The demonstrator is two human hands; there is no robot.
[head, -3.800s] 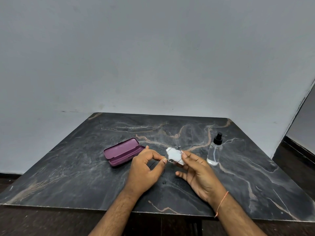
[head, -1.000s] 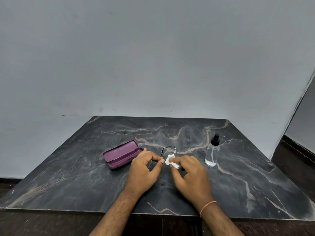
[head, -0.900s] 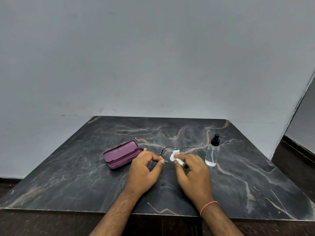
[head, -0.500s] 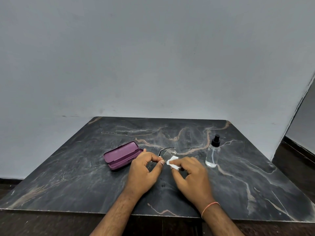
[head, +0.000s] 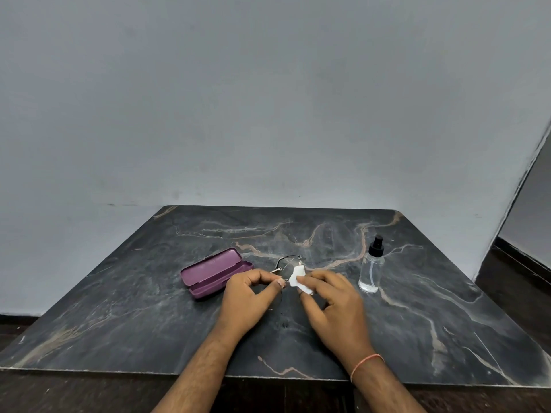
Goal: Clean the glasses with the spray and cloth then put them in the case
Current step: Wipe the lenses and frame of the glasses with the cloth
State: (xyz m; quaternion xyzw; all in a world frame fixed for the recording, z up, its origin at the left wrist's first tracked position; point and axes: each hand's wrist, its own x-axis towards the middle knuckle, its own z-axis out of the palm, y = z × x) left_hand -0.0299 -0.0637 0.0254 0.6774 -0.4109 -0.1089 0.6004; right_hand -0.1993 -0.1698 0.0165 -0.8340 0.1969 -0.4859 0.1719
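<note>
Furthest left we have the purple case (head: 216,272), lying open on the dark marble table (head: 119,308), its lid tipped back. It sits just beside our left hand (head: 249,296), so a careless elbow or a wide swing could knock it shut or push it away before we need it.

Our left hand is closed in a pinch on the thin wire frame of the glasses (head: 287,265), thumb and forefinger near the middle of the frame, holding them just above the table. That frame looks slight; if we squeeze or twist too hard while rubbing, we judge it could bend, or slip out and drop onto the stone.

Our right hand (head: 334,302) is closed on the small white cloth (head: 297,278), pressing it against a lens. The cloth is bunched small, so a bare fingertip could touch the glass and smear it again.

Furthest right, the spray bottle (head: 371,271) stands upright, clear of our right hand. It is tall and narrow, and a quick reach back could tip it over.
</note>
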